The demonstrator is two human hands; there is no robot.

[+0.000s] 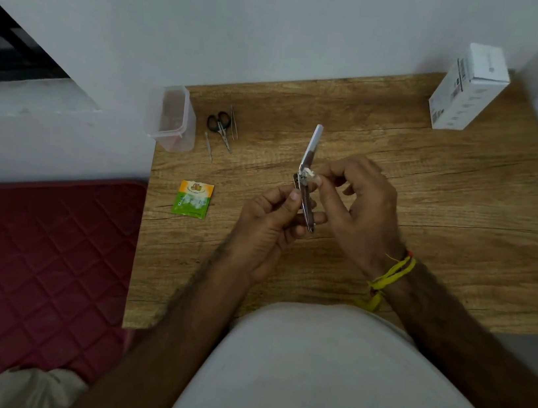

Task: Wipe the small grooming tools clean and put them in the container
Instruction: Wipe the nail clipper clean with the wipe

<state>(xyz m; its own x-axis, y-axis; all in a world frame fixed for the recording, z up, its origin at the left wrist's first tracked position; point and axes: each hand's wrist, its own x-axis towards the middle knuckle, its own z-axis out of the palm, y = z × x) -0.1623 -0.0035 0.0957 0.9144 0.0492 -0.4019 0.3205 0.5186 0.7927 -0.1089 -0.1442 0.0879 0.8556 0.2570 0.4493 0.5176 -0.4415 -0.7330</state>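
While the right hand pinches a small white cotton wad against the hinge of a silver metal nail clipper with its lever raised, the left hand grips the clipper's lower body above a wood-grain tabletop. Beyond them lie black-handled small scissors, thin metal tweezers and a slim metal pick, beside a clear plastic rectangular container at the table's far-left corner. An orange-and-green sachet lies nearer; a white cardboard box stands by pale walls, a maroon quilted mat leftward.
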